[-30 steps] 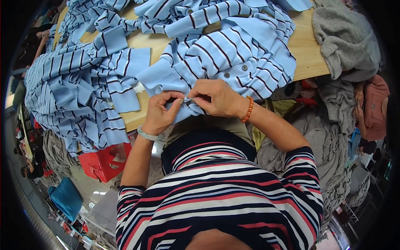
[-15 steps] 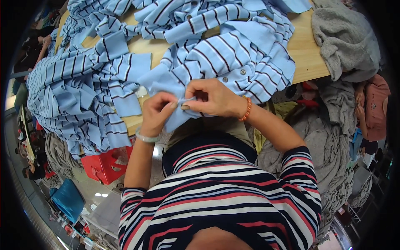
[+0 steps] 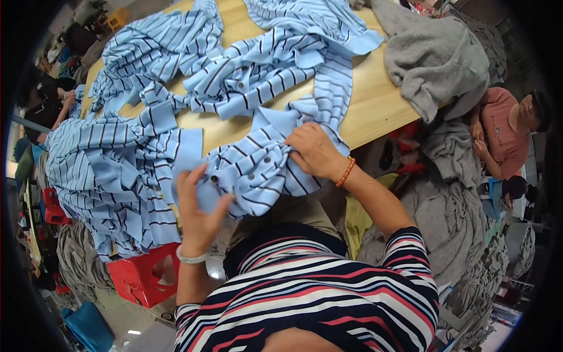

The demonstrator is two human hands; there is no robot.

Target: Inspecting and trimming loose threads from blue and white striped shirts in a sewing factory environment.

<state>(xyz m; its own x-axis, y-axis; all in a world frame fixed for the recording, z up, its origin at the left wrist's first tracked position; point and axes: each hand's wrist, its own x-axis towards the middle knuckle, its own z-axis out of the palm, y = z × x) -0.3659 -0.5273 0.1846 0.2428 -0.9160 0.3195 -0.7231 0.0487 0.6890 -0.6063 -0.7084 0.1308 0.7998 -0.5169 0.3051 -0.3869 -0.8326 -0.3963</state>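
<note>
A light blue knit garment (image 3: 252, 164) with dark and white stripes and several buttons lies bunched at the near edge of the table, partly hanging over it. My right hand (image 3: 316, 151) is closed on a fold of this garment, on its right side. At its left end, by the plain blue band with a dark button, my left hand (image 3: 202, 214) is held with thumb and fingers apart. It is slightly blurred, and whether it touches the cloth is hard to tell.
More striped blue garments (image 3: 111, 176) are heaped at the left and across the wooden table (image 3: 375, 111). Grey knit cloth (image 3: 434, 58) sits at the table's right corner. A red stool (image 3: 141, 278) stands below left. A person in a pink top (image 3: 501, 129) sits at right.
Both hands were pinching the plain blue band together. The left has opened and moved down and left; the right has shifted right onto a fold. The garment is turned, and the view has shifted.
</note>
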